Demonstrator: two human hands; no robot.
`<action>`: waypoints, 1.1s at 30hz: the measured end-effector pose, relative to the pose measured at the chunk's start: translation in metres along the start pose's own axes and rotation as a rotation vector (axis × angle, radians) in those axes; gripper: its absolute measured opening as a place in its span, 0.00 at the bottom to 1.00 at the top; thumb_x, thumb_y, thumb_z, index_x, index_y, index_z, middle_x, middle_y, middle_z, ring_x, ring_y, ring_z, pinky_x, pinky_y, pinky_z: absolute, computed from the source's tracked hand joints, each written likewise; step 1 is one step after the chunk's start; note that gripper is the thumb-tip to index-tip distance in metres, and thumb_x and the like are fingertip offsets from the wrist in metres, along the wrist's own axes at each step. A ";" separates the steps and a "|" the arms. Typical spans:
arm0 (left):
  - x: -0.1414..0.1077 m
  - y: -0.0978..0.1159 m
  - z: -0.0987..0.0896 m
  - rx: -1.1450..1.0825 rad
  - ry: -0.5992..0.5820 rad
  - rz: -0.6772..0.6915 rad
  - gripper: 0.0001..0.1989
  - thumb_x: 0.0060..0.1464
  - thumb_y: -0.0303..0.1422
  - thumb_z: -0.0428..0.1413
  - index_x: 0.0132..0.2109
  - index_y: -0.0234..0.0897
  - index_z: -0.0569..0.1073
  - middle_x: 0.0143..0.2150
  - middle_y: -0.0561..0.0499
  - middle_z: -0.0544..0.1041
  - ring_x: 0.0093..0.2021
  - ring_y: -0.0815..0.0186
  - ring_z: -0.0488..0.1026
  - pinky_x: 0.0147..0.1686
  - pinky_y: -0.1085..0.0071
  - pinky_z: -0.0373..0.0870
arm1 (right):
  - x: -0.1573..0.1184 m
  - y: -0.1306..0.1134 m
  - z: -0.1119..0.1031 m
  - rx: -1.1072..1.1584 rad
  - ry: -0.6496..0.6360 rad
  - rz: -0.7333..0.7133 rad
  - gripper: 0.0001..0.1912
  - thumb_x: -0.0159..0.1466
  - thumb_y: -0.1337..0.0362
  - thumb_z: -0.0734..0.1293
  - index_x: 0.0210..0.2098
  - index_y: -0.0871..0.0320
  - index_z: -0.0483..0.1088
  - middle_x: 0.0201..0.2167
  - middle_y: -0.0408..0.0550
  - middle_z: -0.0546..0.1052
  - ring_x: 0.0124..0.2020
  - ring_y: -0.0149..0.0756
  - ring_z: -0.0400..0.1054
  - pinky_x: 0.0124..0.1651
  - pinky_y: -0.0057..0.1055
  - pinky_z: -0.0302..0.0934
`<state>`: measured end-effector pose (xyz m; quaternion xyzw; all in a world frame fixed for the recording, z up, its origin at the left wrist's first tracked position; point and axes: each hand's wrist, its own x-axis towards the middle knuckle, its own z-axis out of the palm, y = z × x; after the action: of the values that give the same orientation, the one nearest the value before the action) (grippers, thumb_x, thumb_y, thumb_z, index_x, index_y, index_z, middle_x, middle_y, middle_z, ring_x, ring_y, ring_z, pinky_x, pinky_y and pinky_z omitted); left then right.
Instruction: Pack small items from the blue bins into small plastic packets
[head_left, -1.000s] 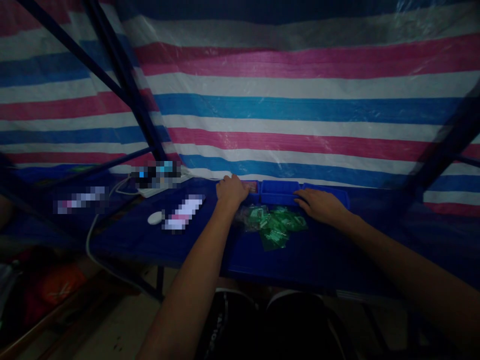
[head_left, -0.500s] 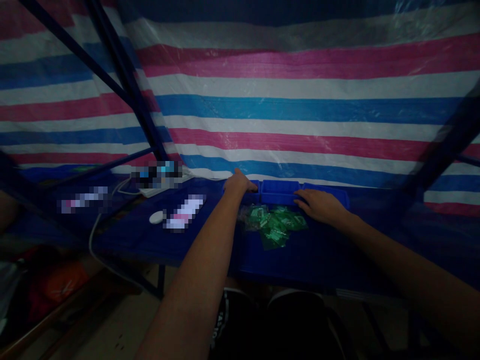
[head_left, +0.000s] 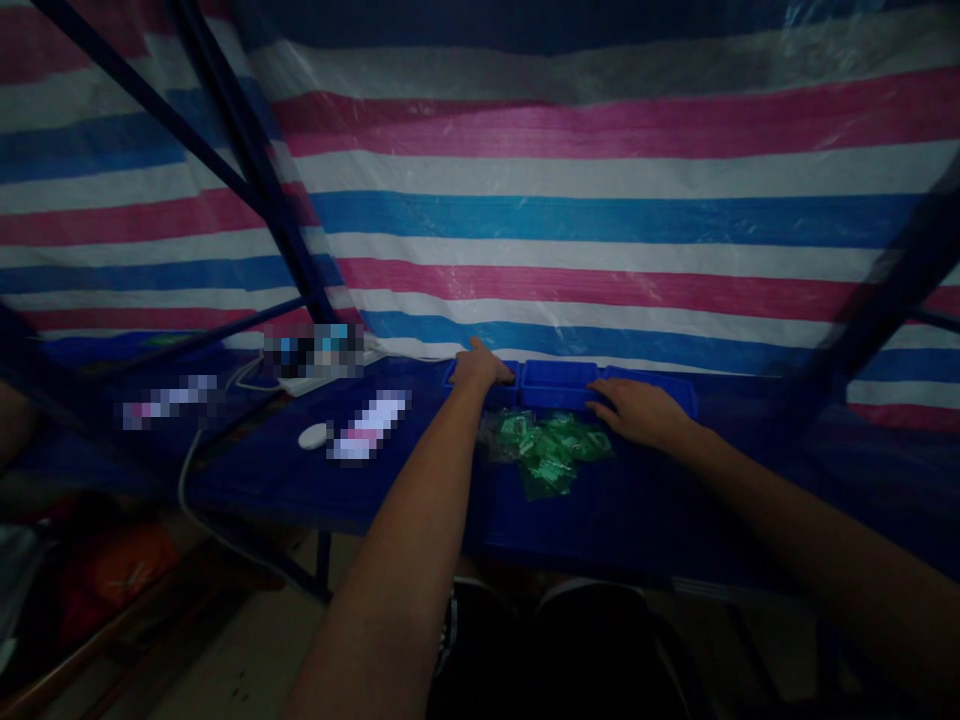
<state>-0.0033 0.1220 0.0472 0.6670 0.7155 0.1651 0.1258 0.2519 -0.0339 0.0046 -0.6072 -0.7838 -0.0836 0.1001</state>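
Note:
Three blue plastic bins stand side by side at the back of the table. My left hand (head_left: 478,368) reaches over the left bin (head_left: 512,396), one finger pointing away and the others partly hidden behind the hand. It looks spread and open, with nothing visible in it. My right hand (head_left: 637,408) rests open over the front of the right bin (head_left: 679,390), its fingertips by the corner of the middle bin (head_left: 561,377). In front of the bins lies a pile of small clear and green plastic packets (head_left: 551,455), touched by neither hand.
To the left on the blue table (head_left: 277,480) are a blurred-out phone-like object (head_left: 371,425), a round white object (head_left: 313,437) and a white power strip (head_left: 300,382) with cables. Striped sheeting (head_left: 600,215) hangs behind. Blue metal poles (head_left: 259,185) stand at both sides.
My left forearm has shifted slightly to the right. Both hands stay at the bins and the packets lie as before.

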 end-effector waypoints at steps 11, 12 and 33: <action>-0.009 0.008 -0.002 0.050 0.034 0.040 0.63 0.33 0.35 0.74 0.71 0.34 0.49 0.66 0.23 0.58 0.57 0.38 0.73 0.50 0.54 0.74 | 0.000 -0.001 -0.002 -0.009 -0.014 0.003 0.24 0.73 0.51 0.59 0.63 0.54 0.66 0.57 0.58 0.77 0.57 0.51 0.72 0.58 0.45 0.65; -0.011 0.008 -0.004 0.048 0.031 0.046 0.61 0.33 0.35 0.74 0.71 0.35 0.50 0.66 0.24 0.59 0.57 0.38 0.73 0.50 0.54 0.74 | -0.001 -0.001 -0.002 -0.009 -0.011 0.003 0.24 0.73 0.50 0.58 0.63 0.54 0.66 0.57 0.58 0.77 0.57 0.51 0.72 0.58 0.45 0.66; -0.162 -0.070 -0.088 -0.183 0.623 0.714 0.24 0.56 0.33 0.63 0.58 0.45 0.69 0.55 0.45 0.64 0.56 0.55 0.70 0.60 0.51 0.73 | -0.001 0.000 -0.003 0.006 -0.001 0.011 0.25 0.72 0.49 0.59 0.63 0.54 0.65 0.56 0.58 0.77 0.56 0.51 0.72 0.57 0.46 0.66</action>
<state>-0.0897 -0.0488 0.0928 0.7759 0.4278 0.4525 -0.1009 0.2519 -0.0356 0.0068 -0.6113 -0.7807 -0.0801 0.1020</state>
